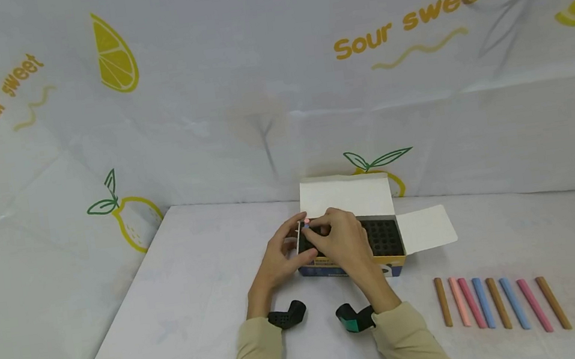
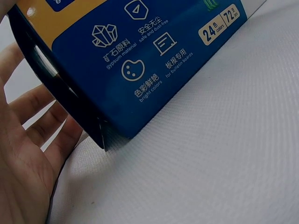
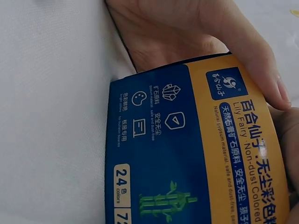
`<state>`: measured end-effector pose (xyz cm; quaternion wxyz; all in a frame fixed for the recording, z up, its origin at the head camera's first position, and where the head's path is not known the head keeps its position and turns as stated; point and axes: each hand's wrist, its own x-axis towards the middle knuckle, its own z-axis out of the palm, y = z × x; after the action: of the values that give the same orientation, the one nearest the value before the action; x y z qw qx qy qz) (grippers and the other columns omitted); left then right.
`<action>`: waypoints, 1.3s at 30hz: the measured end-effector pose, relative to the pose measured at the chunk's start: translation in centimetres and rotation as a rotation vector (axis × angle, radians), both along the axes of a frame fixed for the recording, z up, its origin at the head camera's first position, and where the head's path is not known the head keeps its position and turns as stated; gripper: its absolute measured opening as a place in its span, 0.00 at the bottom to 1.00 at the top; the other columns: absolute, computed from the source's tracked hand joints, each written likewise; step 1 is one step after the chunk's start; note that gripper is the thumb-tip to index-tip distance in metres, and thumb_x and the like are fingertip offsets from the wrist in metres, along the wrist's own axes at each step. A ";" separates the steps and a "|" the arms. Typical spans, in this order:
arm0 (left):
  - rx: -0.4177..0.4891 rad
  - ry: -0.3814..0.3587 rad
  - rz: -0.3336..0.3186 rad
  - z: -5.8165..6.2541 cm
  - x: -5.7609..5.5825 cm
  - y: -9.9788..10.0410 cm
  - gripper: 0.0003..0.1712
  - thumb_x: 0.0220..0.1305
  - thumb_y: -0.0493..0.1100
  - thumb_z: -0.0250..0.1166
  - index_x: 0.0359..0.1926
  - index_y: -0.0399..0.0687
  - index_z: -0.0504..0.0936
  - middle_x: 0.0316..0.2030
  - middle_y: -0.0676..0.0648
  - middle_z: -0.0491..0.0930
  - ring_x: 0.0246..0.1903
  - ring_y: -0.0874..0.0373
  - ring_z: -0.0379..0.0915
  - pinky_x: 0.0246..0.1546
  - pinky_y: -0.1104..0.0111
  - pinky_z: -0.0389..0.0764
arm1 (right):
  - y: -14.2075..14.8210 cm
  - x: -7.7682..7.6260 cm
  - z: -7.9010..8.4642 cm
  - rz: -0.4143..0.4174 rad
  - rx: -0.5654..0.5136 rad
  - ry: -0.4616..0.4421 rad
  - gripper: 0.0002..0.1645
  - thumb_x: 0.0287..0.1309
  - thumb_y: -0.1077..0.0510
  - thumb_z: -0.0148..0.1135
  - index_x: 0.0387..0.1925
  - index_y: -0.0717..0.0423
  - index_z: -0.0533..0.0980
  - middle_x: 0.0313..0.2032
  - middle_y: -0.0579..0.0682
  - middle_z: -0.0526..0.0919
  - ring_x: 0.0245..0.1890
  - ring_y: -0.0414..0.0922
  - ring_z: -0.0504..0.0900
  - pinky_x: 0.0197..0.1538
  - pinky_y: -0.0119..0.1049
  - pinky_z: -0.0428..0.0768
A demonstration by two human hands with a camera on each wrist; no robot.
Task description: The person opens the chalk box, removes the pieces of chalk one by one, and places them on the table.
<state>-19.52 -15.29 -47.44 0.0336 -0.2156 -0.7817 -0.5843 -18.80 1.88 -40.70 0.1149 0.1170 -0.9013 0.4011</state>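
Observation:
A blue and yellow chalk box (image 1: pixel 326 269) stands on the table with its lid raised, showing a black holder (image 1: pixel 385 236) full of holes. My left hand (image 1: pixel 277 261) grips the box's left end, thumb over the front edge and fingers spread along the end panel. In the right wrist view, the left thumb (image 3: pixel 254 51) lies over the printed front. My right hand (image 1: pixel 343 239) reaches over the box and pinches a chalk stick (image 1: pixel 307 225) at the far left corner of the holder. A pink tip (image 1: pixel 306 220) shows there beside a bluish one; the fingers hide the rest.
Several chalk sticks in brown, pink and blue lie in a row on the white table to the right, among them a blue stick (image 1: pixel 515 303). The box's side flap (image 1: pixel 427 229) sticks out to the right. A printed white cloth (image 1: pixel 204 124) hangs behind.

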 end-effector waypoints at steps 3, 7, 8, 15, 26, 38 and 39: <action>-0.001 -0.005 0.000 0.1 0.0 0.0 0.44 0.61 0.60 0.71 0.75 0.55 0.67 0.62 0.41 0.77 0.58 0.52 0.73 0.60 0.53 0.77 | 0.0 -0.1 -0.1 0.007 -0.057 0.050 0.10 0.57 0.55 0.75 0.37 0.57 0.90 0.22 0.49 0.76 0.19 0.40 0.67 0.21 0.29 0.63; 0.005 -0.008 0.000 0.1 0.1 0.0 0.44 0.62 0.59 0.71 0.75 0.55 0.67 0.61 0.41 0.77 0.57 0.51 0.72 0.61 0.53 0.77 | 0.1 -0.2 -0.1 0.014 -0.109 0.081 0.11 0.58 0.55 0.74 0.39 0.58 0.90 0.21 0.50 0.76 0.18 0.40 0.67 0.20 0.28 0.62; 0.007 -0.008 0.000 0.1 0.1 0.0 0.44 0.62 0.58 0.71 0.75 0.55 0.67 0.62 0.41 0.77 0.57 0.51 0.72 0.61 0.53 0.77 | 0.1 -0.2 0.0 0.014 -0.104 0.076 0.12 0.59 0.55 0.74 0.40 0.58 0.90 0.22 0.50 0.77 0.18 0.40 0.67 0.20 0.29 0.62; -0.005 0.000 -0.005 0.0 0.1 0.0 0.45 0.62 0.61 0.70 0.76 0.56 0.66 0.64 0.42 0.77 0.59 0.51 0.73 0.61 0.54 0.78 | 0.1 -0.2 0.0 0.023 -0.042 0.013 0.17 0.59 0.50 0.74 0.46 0.57 0.89 0.25 0.50 0.78 0.21 0.40 0.69 0.20 0.29 0.64; -0.017 -0.012 0.019 0.1 0.2 0.0 0.50 0.60 0.69 0.68 0.76 0.53 0.65 0.64 0.41 0.76 0.59 0.49 0.73 0.62 0.51 0.77 | 0.2 -0.3 1.1 0.037 -0.214 0.146 0.15 0.57 0.55 0.76 0.41 0.62 0.89 0.22 0.52 0.77 0.20 0.39 0.68 0.24 0.28 0.65; -0.025 -0.021 0.027 0.2 0.1 0.1 0.44 0.60 0.60 0.71 0.75 0.57 0.68 0.58 0.42 0.79 0.54 0.52 0.74 0.61 0.51 0.77 | 1.8 1.3 4.4 0.024 -0.299 0.295 0.07 0.52 0.61 0.78 0.32 0.61 0.90 0.20 0.51 0.76 0.22 0.38 0.70 0.27 0.30 0.69; -0.024 -0.022 0.027 0.2 0.1 0.1 0.44 0.60 0.59 0.71 0.75 0.57 0.68 0.58 0.42 0.79 0.54 0.52 0.73 0.61 0.51 0.77 | 2.0 1.5 4.5 0.019 -0.299 0.302 0.07 0.51 0.61 0.78 0.32 0.61 0.90 0.20 0.51 0.76 0.22 0.37 0.70 0.27 0.31 0.69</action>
<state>-19.38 -15.20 -47.21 0.0302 -0.1989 -0.7918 -0.5766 -17.30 3.91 -36.19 0.2609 0.1657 -0.8032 0.5092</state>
